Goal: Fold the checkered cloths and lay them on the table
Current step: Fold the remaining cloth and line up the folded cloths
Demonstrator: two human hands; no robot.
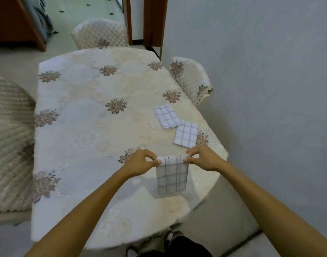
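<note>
Two folded cloths (177,125) already lie on table (84,108), near right edge. Left hand (140,162) & right hand (203,157) each pinch a top corner of third cloth (171,177), hanging folded; I judge it only needs laying down.

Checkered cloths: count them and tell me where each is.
3. Far folded cloth and near folded cloth lie at right on the table; the held cloth hangs pinched by left hand and right hand. None looks hidden.
</note>
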